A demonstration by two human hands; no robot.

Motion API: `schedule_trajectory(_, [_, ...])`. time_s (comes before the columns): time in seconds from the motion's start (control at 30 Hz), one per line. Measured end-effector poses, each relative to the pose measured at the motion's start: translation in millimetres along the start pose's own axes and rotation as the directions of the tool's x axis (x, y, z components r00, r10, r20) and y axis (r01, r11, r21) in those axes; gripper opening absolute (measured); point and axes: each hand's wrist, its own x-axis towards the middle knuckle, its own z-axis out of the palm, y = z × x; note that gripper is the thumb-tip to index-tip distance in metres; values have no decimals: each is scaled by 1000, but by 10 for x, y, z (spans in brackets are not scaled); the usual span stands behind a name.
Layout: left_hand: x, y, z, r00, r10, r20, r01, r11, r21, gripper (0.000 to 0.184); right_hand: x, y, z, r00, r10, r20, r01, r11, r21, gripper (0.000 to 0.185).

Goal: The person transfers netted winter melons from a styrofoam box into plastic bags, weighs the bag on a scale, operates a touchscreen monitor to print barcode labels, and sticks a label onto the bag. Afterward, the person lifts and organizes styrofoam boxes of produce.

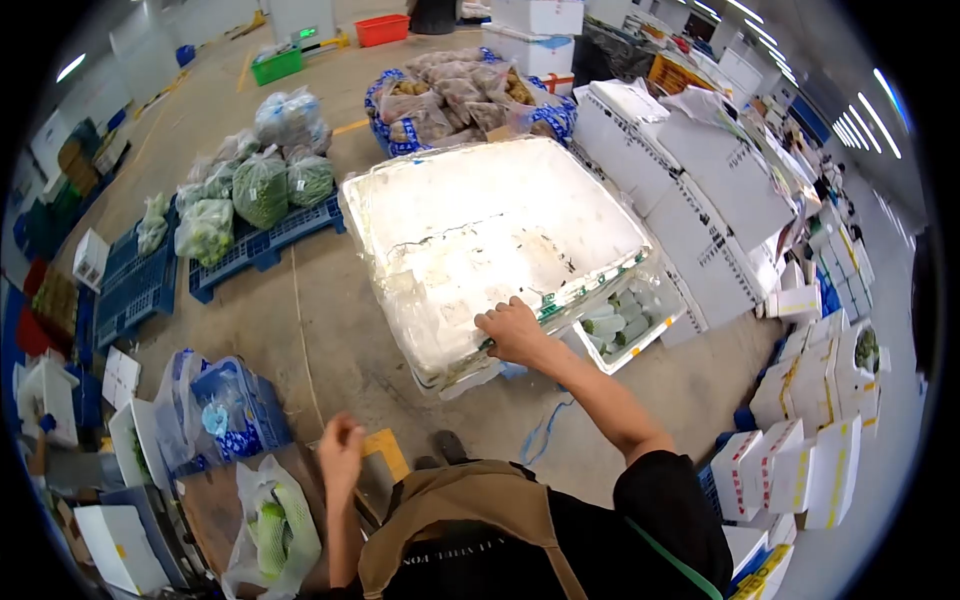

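My right hand (510, 330) is closed over the near edge of a large, worn white foam lid or box (480, 240), which has torn clear wrap and green tape along its rim. Its underside is hidden. Under its right side, a white foam box (640, 340) shows wrapped pale green vegetables. My left hand (342, 445) hangs low at the left, near a plastic bag of green vegetables in foam netting (272, 535). Its fingers are curled and blurred, and whether they hold anything is unclear.
Blue pallets (265, 245) with bagged greens (262, 190) stand at the left. Behind the white foam piece are sacks of produce (455, 100). White cartons (690, 230) line the right. A blue crate (240, 400) sits at the lower left.
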Motion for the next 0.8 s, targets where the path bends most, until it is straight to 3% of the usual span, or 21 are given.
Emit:
schedule_trajectory(0.1, [171, -245, 440, 977, -64, 205, 55, 997, 45, 68, -235, -116, -98, 994, -56, -90, 58, 998, 14, 34])
schedule_trajectory(0.17, [114, -130, 628, 971, -40, 235, -2, 985, 175, 89, -489, -309, -266, 992, -55, -115, 60, 997, 38, 32])
schedule_trajectory(0.27, [36, 68, 775, 923, 201, 327, -300, 910, 286, 95, -859, -588, -475, 980, -48, -194, 57, 997, 42, 25])
schedule_trajectory(0.37, [28, 84, 821, 809, 357, 467, -423, 905, 41, 84, -1190, -820, -654, 974, -26, -225, 22, 1000, -21, 21])
schedule_trajectory(0.53, [-275, 67, 1504, 551, 566, 613, -660, 745, -95, 100, -2035, -999, -1193, 954, 163, -251, -186, 980, -73, 26])
schedule_trajectory(0.57, [-336, 108, 1679, 512, 576, 637, -680, 725, -108, 104, -2208, -1030, -1322, 945, 218, -245, -250, 962, -106, 29])
schedule_trajectory(0.6, [-438, 435, 1671, 556, 539, 633, -567, 803, -186, 104, -2374, -1064, -1436, 924, 264, -277, -307, 943, -126, 32])
schedule_trajectory(0.63, [-512, 675, 1738, 533, 400, 745, -476, 870, -127, 102, -2579, -1074, -1517, 907, 291, -303, -350, 923, -160, 30])
schedule_trajectory(0.67, [-590, 747, 1892, 501, 389, 773, -463, 875, -140, 96, -2731, -1135, -1640, 881, 348, -319, -416, 893, -175, 28])
schedule_trajectory(0.73, [-701, 1014, 2062, 390, 461, 797, -487, 838, -246, 93, -3245, -1132, -1681, 819, 457, -347, -535, 827, -173, 29])
schedule_trajectory(0.8, [-818, 1176, 2244, 308, 489, 816, -471, 824, -316, 86, -3981, -1077, -1492, 710, 567, -418, -691, 677, -254, 29])
